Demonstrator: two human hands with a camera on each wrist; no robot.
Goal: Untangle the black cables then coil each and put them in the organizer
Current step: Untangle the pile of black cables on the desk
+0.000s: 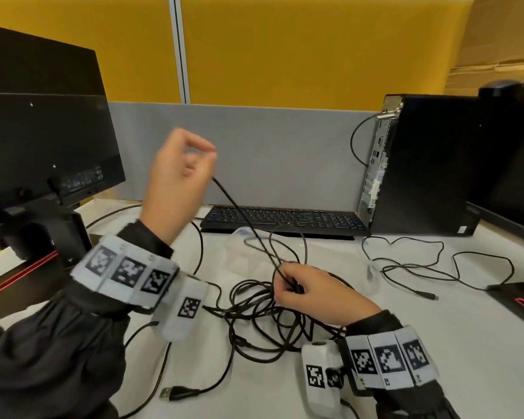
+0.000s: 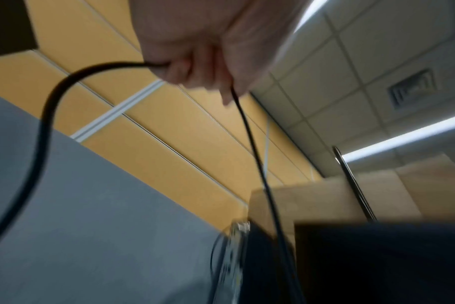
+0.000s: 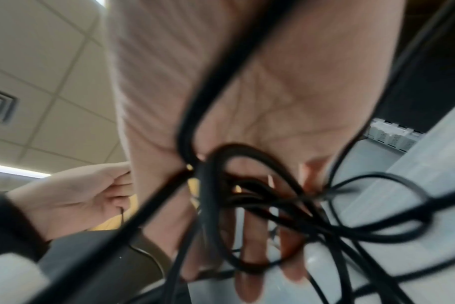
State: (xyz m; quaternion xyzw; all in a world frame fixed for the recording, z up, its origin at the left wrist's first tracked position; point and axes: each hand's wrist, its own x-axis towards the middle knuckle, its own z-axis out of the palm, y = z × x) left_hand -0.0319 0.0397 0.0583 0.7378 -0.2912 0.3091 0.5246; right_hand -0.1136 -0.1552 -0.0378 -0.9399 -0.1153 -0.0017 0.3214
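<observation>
Pulling one strand of the black cables (image 1: 254, 300) up and away from the pile with the left hand (image 1: 176, 179); left grip pinching thin cable between thumb and fingertips, other fingers curled, cable running taut down to the right hand (image 1: 312, 294). Right grip curling round a bunch of loops at the top of the knot, just above the counter (image 1: 406, 343). Rest of the tangle lying on the counter between both wrists, USB plug (image 1: 170, 393) trailing toward the near edge.

Risking, as a judgement: tightening the knot by pulling the taut strand while pinning the loops; dragging the whole pile along; snagging a connector inside a loop; catching the separate thin cable (image 1: 406, 267) lying to the right near the computer tower (image 1: 421, 164).

Cables looking round, thin, smooth rubbery black, springy, holding loose curves, varying in thickness. Counter looking matte and pale. Organizer not clearly showing; a translucent plastic shape (image 1: 239, 234) sitting before the keyboard (image 1: 285, 220), cannot tell what.
</observation>
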